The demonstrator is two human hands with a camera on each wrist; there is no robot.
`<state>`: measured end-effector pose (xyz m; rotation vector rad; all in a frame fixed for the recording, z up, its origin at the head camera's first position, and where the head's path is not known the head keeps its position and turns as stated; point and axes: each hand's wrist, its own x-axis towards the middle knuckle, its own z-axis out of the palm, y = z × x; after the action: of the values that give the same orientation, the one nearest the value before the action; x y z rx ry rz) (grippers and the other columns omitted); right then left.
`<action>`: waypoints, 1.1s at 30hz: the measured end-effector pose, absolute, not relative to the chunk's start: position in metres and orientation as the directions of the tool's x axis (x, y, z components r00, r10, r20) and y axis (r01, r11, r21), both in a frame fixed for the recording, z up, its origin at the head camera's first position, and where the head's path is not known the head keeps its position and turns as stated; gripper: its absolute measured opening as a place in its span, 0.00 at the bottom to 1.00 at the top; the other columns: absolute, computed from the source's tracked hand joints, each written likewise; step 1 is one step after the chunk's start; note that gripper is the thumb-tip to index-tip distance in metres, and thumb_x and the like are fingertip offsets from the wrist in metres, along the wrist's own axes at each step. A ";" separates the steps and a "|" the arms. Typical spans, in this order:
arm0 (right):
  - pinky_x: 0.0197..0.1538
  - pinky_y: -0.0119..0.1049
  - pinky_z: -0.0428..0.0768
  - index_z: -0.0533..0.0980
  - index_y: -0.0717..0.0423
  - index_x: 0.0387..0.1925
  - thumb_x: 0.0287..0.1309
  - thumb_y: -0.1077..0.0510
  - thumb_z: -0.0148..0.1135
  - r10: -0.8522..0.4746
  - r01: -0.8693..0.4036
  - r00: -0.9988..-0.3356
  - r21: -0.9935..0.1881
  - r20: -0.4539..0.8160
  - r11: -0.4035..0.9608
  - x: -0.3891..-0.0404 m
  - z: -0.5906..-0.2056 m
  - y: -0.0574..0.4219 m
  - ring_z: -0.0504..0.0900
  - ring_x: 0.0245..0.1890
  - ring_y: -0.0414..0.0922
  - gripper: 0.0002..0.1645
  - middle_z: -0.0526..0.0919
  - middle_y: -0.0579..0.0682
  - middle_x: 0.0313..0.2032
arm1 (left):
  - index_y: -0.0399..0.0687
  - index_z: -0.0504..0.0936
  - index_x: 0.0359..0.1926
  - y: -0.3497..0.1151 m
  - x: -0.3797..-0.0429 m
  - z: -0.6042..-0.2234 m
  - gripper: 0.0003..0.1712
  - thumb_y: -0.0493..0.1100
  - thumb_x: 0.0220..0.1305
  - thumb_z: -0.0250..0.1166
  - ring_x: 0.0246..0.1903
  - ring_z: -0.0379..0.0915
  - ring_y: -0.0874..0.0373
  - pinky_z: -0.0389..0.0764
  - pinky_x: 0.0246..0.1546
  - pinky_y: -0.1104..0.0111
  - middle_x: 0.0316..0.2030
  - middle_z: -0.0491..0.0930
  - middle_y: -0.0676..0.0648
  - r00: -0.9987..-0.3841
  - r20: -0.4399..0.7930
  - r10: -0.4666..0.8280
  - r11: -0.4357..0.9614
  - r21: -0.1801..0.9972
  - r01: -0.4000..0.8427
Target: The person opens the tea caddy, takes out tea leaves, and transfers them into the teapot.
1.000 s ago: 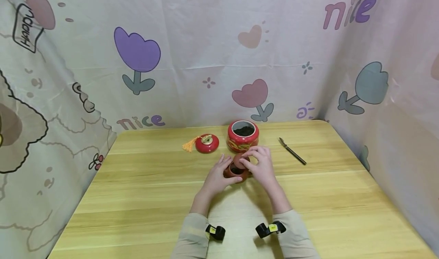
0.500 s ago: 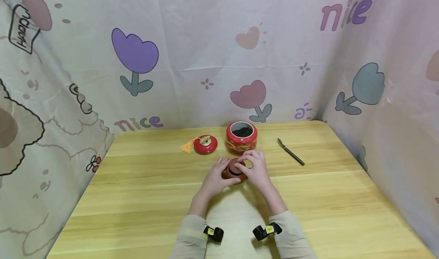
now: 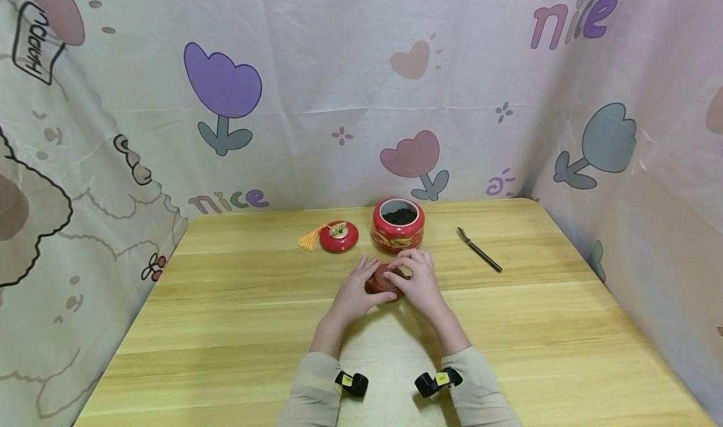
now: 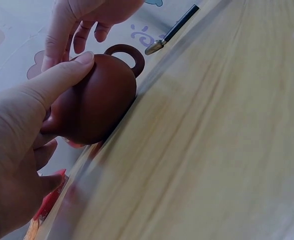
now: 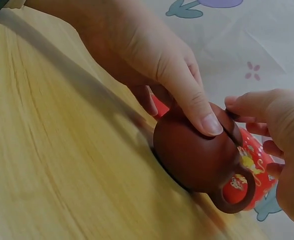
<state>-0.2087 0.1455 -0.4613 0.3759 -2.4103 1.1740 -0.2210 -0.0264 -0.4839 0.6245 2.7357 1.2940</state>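
Observation:
A small reddish-brown clay teapot (image 5: 192,150) stands on the table between both hands, its looped handle toward the right hand. My left hand (image 3: 356,294) holds the pot's body, thumb along the near side and fingers round the spout side. With thumb and fingertips, my right hand (image 3: 419,284) pinches the knob of the teapot's lid (image 3: 386,277), which sits over the mouth. In the right wrist view the lid shows at the pot's rim, its knob mostly covered by the fingertips.
Just behind the teapot is a red jar (image 3: 398,238) holding dark tea leaves (image 3: 400,216). Its red lid (image 3: 337,241), with an orange tassel, lies to the left. A dark-handled tea scoop (image 3: 480,251) lies to the right. A printed curtain (image 3: 316,88) borders the table.
The right hand has lowered the teapot lid from a tilted position beside the opening down over the mouth. The left hand has stayed round the pot.

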 end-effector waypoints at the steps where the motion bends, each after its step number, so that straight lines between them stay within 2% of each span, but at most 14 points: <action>1: 0.52 0.47 0.66 0.84 0.57 0.28 0.44 0.59 0.76 -0.053 -0.419 -0.869 -0.676 0.491 0.605 -0.209 -0.462 0.146 0.68 0.47 0.52 0.08 0.81 0.55 0.40 | 0.45 0.67 0.70 -0.027 -0.221 -0.484 0.50 0.63 0.52 0.71 0.77 0.44 0.46 0.56 0.71 0.42 0.72 0.62 0.44 -0.916 0.124 0.381 0.566 0.752 0.337; 20: 0.49 0.41 0.66 0.85 0.53 0.31 0.46 0.57 0.76 -0.029 -0.350 -0.913 -0.744 0.407 0.569 -0.212 -0.468 0.148 0.68 0.46 0.47 0.09 0.82 0.52 0.41 | 0.44 0.68 0.69 -0.027 -0.222 -0.484 0.49 0.62 0.52 0.72 0.76 0.45 0.46 0.56 0.71 0.42 0.72 0.63 0.44 -0.917 0.133 0.375 0.558 0.758 0.338; 27: 0.52 0.43 0.66 0.85 0.54 0.34 0.46 0.57 0.76 -0.039 -0.356 -0.913 -0.751 0.405 0.556 -0.212 -0.468 0.151 0.69 0.49 0.49 0.11 0.81 0.53 0.43 | 0.43 0.67 0.70 -0.029 -0.223 -0.485 0.50 0.64 0.52 0.71 0.76 0.45 0.46 0.57 0.70 0.42 0.72 0.62 0.44 -0.912 0.144 0.384 0.567 0.743 0.356; 33: 0.57 0.48 0.66 0.84 0.56 0.38 0.48 0.58 0.75 0.001 -0.325 -0.924 -0.787 0.382 0.524 -0.212 -0.464 0.163 0.69 0.53 0.53 0.13 0.81 0.56 0.46 | 0.47 0.67 0.70 -0.033 -0.222 -0.483 0.49 0.65 0.54 0.70 0.77 0.43 0.47 0.54 0.71 0.41 0.73 0.60 0.45 -0.927 0.125 0.354 0.521 0.796 0.307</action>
<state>-0.2124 0.1626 -0.4642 0.2684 -2.4329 1.3594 -0.2222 -0.0330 -0.4825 0.5858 2.6934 1.3939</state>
